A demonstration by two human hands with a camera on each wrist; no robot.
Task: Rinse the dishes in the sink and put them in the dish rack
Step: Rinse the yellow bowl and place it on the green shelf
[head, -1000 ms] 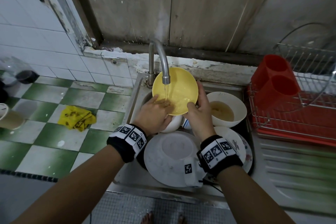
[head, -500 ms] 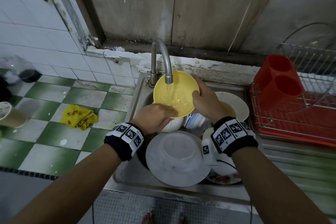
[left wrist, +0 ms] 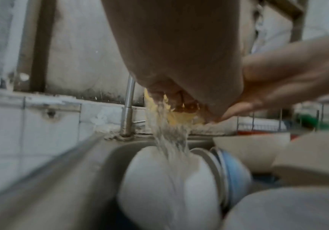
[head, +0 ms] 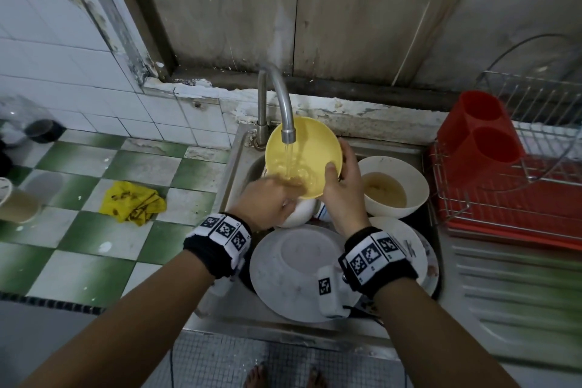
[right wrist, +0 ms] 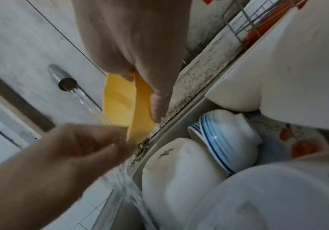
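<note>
A yellow plate (head: 311,148) is held tilted under the tap (head: 285,104), and water runs down its inner face. My right hand (head: 341,186) grips the plate's right rim, thumb on the front and fingers behind; the right wrist view shows this grip (right wrist: 140,87) on the plate (right wrist: 120,102). My left hand (head: 271,198) is at the lower left rim, right in the stream. Its fingers are curled against the plate (left wrist: 181,118), with water pouring off them. Several dirty dishes lie in the sink (head: 233,167) below.
Below the hands lie an upturned white bowl (right wrist: 175,168) and a blue-striped bowl (right wrist: 222,137). Close by are a large upturned white dish (head: 293,268) and a white bowl of brownish water (head: 390,186). At the right stands a wire dish rack (head: 519,186) with a red cutlery holder (head: 475,135). A yellow cloth (head: 132,201) lies on the tiled counter.
My right hand slid up the plate's right rim and has come back down to its lower right. The left hand stays at the lower rim in the water. The plate remains under the tap.
</note>
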